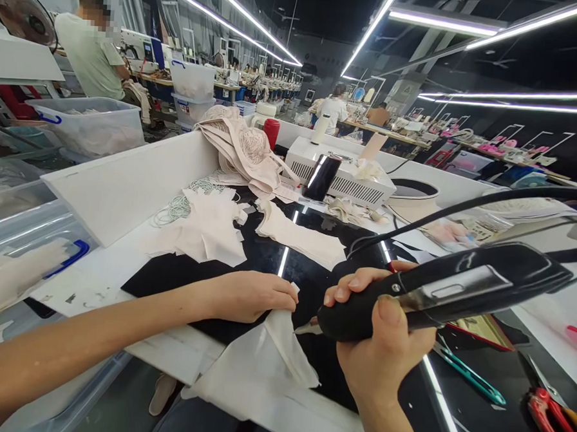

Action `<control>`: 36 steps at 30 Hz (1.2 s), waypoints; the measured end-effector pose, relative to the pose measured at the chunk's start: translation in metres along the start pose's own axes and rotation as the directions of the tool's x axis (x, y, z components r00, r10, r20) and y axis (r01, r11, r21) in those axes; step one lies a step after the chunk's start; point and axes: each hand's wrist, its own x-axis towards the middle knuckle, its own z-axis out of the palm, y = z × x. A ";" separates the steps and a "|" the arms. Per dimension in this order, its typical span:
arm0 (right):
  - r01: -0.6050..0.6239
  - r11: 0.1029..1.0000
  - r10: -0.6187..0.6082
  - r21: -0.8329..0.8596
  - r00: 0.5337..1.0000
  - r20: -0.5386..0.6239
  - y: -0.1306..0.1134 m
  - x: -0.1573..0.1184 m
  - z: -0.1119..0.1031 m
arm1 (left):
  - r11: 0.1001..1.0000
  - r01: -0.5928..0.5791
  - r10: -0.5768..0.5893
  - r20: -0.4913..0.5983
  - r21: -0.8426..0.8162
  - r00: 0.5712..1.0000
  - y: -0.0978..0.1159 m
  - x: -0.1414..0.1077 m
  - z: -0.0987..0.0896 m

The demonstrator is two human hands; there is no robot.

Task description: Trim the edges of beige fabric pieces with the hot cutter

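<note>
My left hand (250,296) pinches the top edge of a cream fabric piece (247,359), which drapes over the near edge of the table with a fold on its right side. My right hand (382,359) is wrapped round a thick black corded handheld tool (488,275) with a silver metal plate along its side. The tool's narrow tip points left and lies close beside the folded fabric; whether they touch I cannot tell. Beyond my hands, a stack of cream cut pieces (205,228) and a second, longer stack (300,234) lie on the glossy black work surface (169,275).
Teal snips (473,375) and red-handled scissors (551,413) lie at right. Behind stand a black cylinder (321,177), a white vented box (339,170) and piled beige garments (246,149). The tool's cable (443,214) arches overhead at right. Plastic bins (97,125) and a person (87,54) are left.
</note>
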 end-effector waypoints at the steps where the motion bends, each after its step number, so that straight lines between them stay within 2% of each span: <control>1: 0.001 1.000 -0.001 0.003 1.000 0.004 0.000 0.000 0.000 | 1.000 -0.002 0.002 0.011 -0.003 1.000 -0.002 -0.001 0.000; 8: 0.013 1.000 -0.013 -0.004 1.000 0.008 -0.001 -0.001 -0.001 | 1.000 0.020 -0.020 0.044 0.006 0.999 -0.003 -0.014 -0.007; 14: 0.007 1.000 -0.007 -0.008 1.000 0.022 0.000 -0.002 -0.001 | 0.992 0.062 -0.079 0.161 0.109 0.984 0.006 -0.016 -0.019; 23: 0.008 1.000 -0.008 -0.008 0.999 0.032 -0.001 -0.003 -0.002 | 0.955 -0.024 -0.051 0.246 0.296 0.968 0.022 -0.015 -0.028; 36: -0.011 1.000 0.011 -0.003 1.000 -0.006 -0.004 -0.003 0.000 | 0.927 -0.051 -0.035 0.220 0.373 0.975 0.026 -0.023 -0.021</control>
